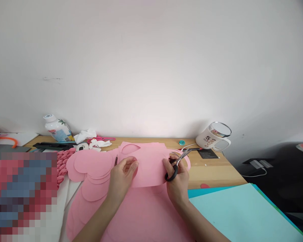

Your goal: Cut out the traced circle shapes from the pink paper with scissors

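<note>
A sheet of pink paper (150, 168) is held up between my hands. My left hand (123, 173) is closed at its left edge, fingers and thumb pinched together by a darker pink curved patch; I cannot tell if that patch is a separate piece. Black-handled scissors (175, 171) hang on the fingers of my right hand (178, 178), blades apart and pointing up to the right, while its thumb and fingers also grip the sheet's right side. Behind lies more pink paper (151, 148) with a curved opening cut in it. Rounded pink cutouts (93, 163) lie overlapping on the left.
A white mug (209, 137) stands tilted in view at the back right, near a teal cap (181, 142). Light blue sheets (229, 211) lie front right. Back left are a white bottle (58, 127), tissues (86, 135) and pink scissors (104, 138). A wall rises behind.
</note>
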`<state>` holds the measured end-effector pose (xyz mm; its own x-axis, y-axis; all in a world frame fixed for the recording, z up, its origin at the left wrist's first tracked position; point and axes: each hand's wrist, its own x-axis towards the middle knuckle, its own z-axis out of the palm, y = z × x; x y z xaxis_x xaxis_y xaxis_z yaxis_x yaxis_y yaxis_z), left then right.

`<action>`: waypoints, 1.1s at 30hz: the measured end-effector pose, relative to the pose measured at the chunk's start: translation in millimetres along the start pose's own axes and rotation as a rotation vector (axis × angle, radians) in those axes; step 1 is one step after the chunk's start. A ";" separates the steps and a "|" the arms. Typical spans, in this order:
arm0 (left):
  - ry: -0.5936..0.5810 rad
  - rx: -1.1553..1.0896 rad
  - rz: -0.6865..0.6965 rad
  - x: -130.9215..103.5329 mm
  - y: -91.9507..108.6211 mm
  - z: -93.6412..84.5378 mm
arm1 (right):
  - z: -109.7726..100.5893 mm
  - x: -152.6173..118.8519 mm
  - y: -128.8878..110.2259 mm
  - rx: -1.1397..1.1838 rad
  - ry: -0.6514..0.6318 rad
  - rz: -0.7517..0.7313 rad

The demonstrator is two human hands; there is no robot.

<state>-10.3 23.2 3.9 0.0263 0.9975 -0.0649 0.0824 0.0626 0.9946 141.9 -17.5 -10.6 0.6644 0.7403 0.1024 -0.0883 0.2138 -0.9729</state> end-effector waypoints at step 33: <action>0.153 0.017 0.114 -8.2 5.2 -7.0 | 3.1 -20.4 -0.7 -0.019 -0.816 0.068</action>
<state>-17.1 15.5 10.1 -0.1155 0.9913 0.0628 0.1041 -0.0508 0.9933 126.1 -30.8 -11.4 -0.0923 0.9837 0.1543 -0.0915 0.1459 -0.9851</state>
